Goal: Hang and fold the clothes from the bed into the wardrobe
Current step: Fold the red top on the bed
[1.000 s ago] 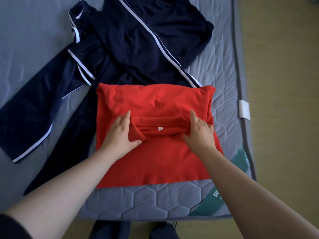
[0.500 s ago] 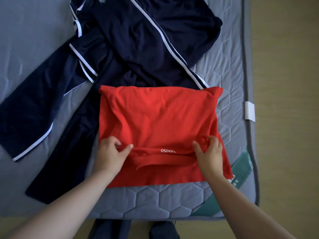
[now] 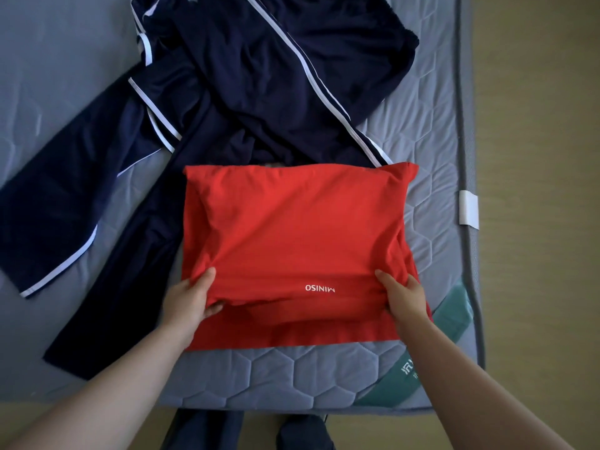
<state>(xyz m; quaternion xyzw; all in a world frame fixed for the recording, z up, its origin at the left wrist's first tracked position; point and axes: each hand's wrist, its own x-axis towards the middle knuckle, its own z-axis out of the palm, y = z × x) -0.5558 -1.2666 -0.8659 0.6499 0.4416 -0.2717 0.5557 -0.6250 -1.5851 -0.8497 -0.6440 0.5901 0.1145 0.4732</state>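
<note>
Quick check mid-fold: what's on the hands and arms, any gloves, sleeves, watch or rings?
Nothing worn. The left hand and right hand have no gloves, and no rings show. The left forearm and right forearm are uncovered to the frame edge: no sleeve, watch or wristband in view.

The red shirt [image 3: 292, 228] is soft matt cloth, the navy garment [image 3: 246, 92] smooth and faintly sheeny, the mattress [image 3: 272, 375] quilted fabric.

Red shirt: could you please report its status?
Left hand and right hand grip red fabric T-shirt at its fold. Shirt flat on grey quilted mattress. Navy white-striped garment partly under it.
</note>
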